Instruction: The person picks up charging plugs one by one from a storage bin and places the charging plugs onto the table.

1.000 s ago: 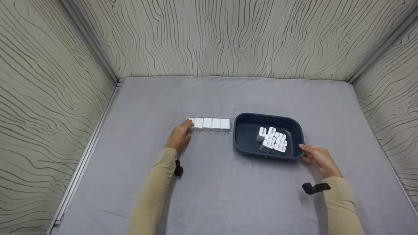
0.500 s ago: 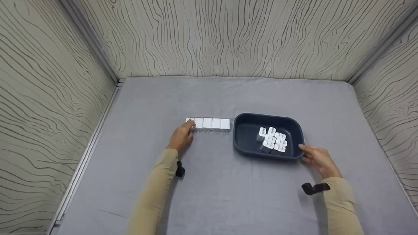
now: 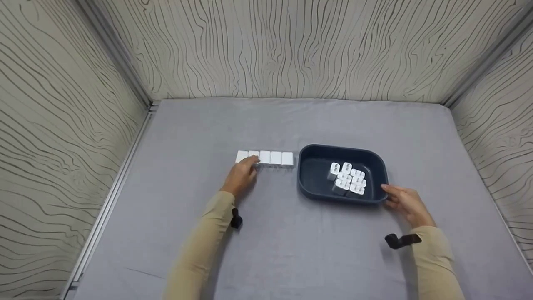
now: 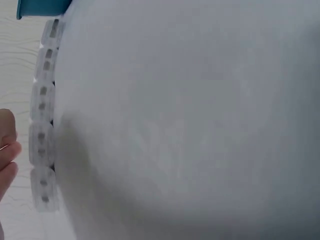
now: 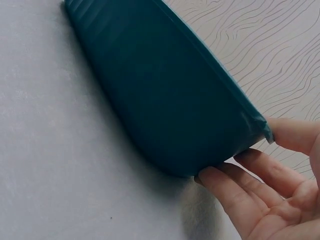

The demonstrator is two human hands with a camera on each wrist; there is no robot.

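A row of several white adapter blocks [image 3: 276, 157] sits on the grey cloth, pairs of dark prong-like marks on their near ends [image 4: 42, 141]. My left hand [image 3: 241, 174] reaches to the second block from the left, fingertips over its top near the third. In the left wrist view its loosely bent fingers [image 4: 7, 157] show just above the row. At the right, my right hand [image 3: 408, 204] holds the near right corner of a dark blue basin [image 3: 316, 195], thumb at the rim and fingers [image 5: 235, 192] against the outer wall. More white blocks [image 3: 347, 180] stand grouped inside it.
Grey cloth [image 3: 308, 250] covers the table around the row and basin. A wood-grain patterned wall [image 3: 266, 50] rises behind, with similar panels at both sides. A metal rail [image 3: 112, 200] runs along the left edge.
My left hand has moved right along the row, from the leftmost block to the second one. The blocks and basin stay put, and the right hand keeps its hold.
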